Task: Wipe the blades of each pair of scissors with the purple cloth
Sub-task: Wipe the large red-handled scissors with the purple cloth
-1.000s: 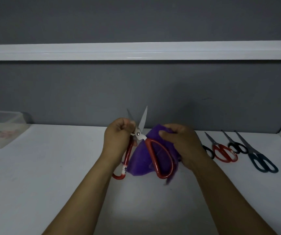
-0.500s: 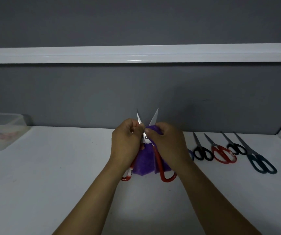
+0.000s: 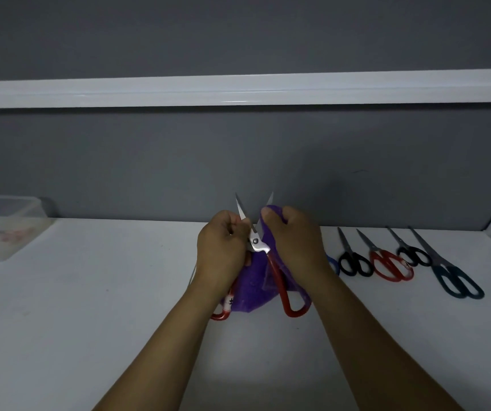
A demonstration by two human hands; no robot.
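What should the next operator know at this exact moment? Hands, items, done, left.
Left hand: grips the held red scissors near the pivot, blades spread, tips up.
Right hand: pinches the purple cloth around the right blade.
On the white table, in a row right of the hands: black pair, red pair, small black pair, large dark pair. A blue handle peeks out behind the right wrist.
Done: cannot tell which pairs in the row are wiped.
Left: finish both blades of the held pair, then any unwiped pairs.
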